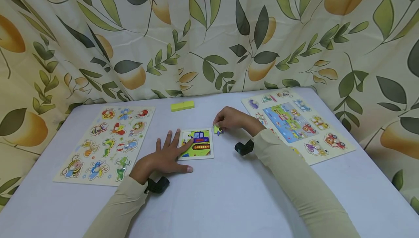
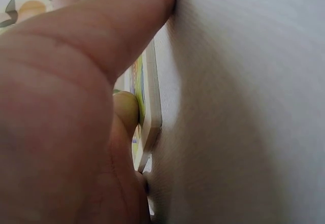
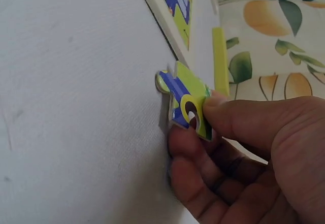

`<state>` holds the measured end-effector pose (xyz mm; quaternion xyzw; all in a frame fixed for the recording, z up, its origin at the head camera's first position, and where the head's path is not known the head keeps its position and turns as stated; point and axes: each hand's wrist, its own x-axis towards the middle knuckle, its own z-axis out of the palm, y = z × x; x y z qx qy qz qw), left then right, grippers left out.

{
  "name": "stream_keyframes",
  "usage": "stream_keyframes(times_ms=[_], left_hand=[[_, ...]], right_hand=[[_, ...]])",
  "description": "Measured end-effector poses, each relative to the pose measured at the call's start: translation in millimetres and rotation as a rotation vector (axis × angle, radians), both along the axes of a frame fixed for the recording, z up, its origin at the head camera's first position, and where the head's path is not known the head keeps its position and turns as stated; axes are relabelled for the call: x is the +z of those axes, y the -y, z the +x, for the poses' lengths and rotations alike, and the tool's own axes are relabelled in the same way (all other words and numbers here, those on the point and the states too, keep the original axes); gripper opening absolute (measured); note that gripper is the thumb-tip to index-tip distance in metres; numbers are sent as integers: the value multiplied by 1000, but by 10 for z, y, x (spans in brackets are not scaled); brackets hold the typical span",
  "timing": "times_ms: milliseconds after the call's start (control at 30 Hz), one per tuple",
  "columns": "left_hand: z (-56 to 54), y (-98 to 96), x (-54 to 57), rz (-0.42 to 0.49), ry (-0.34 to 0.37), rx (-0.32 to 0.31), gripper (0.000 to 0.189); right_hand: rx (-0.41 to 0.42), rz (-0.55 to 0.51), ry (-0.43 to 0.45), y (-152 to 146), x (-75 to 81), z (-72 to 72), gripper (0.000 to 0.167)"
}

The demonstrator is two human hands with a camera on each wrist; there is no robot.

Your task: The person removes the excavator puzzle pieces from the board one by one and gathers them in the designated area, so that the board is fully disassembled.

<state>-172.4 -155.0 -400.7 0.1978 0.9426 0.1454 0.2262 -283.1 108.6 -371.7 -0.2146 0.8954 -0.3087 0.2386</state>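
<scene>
A small square jigsaw puzzle (image 1: 203, 147) with a purple and orange tracked vehicle lies in its pale frame at the table's middle. My left hand (image 1: 167, 154) is spread flat, its index finger on the puzzle's left part and its thumb out on the cloth. Just right of the frame, my right hand (image 1: 230, 118) pinches a jigsaw piece (image 3: 185, 99) between thumb and fingers. That piece is green and blue with a yellow-ringed dark circle, and it is tilted off the table. In the left wrist view my thumb and palm hide most of the puzzle.
A yellow-green block (image 1: 182, 106) lies behind the puzzle. On the left is a board of insect pictures (image 1: 106, 143); on the right, a board of vehicle pictures (image 1: 330, 150). A patterned curtain (image 1: 209, 41) hangs along the table's back edge.
</scene>
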Motion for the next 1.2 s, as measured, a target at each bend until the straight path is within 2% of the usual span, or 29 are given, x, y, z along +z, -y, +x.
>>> stream_keyframes(times_ms=[233,467,700,1033,1200], left_hand=[[4,-7,4,2,-4,-1,96],[8,-11,7,3,-33,3,97],[22,-27,17,28,-49,3,92],[49,-126,46,38,-59,-37,89],[45,-163,57,1,-41,-39,90]], right_hand=[[-29,54,-27,9,-38,15,13],[-27,61,-63,21,-73,20,12],[-28,25,-99,10,-106,37,11],[-36,27,-116,16,-144,35,6],[-82,-57,-172,25,-96,32,10]])
